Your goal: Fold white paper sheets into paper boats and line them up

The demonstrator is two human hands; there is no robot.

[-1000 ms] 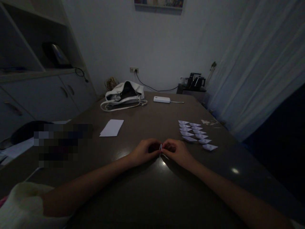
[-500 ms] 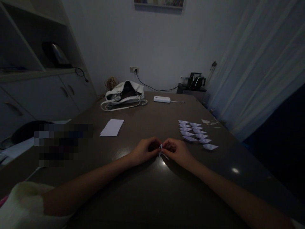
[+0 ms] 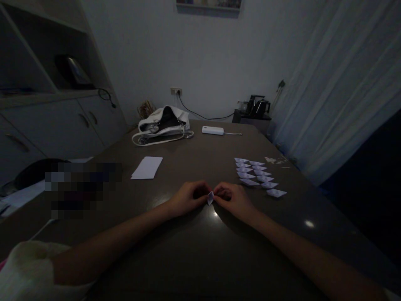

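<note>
One small folded white paper piece (image 3: 211, 198), pinched between both hands, over the brown tabletop (image 3: 200, 255), contact with it uncertain. Left hand (image 3: 189, 199): fingers curled round a hollow, thumb and fingertips nearly together on the paper's left edge. Right hand (image 3: 234, 201): likewise curled, thumb and fingertips nipping the opposite edge. Folded paper boats (image 3: 265, 179), two rows, beyond and to the right of the right hand, well apart from it. Stack of white paper sheets (image 3: 147, 168), beyond the left hand and off to its left. Probable risks: torn crease, from hands drawing apart too hard or unevenly; crushed or crooked folds, from a tight pinch on so small a piece; slip from the fingertips, from so little paper under each; boats knocked askew, from a wide sweep of the right hand
</note>
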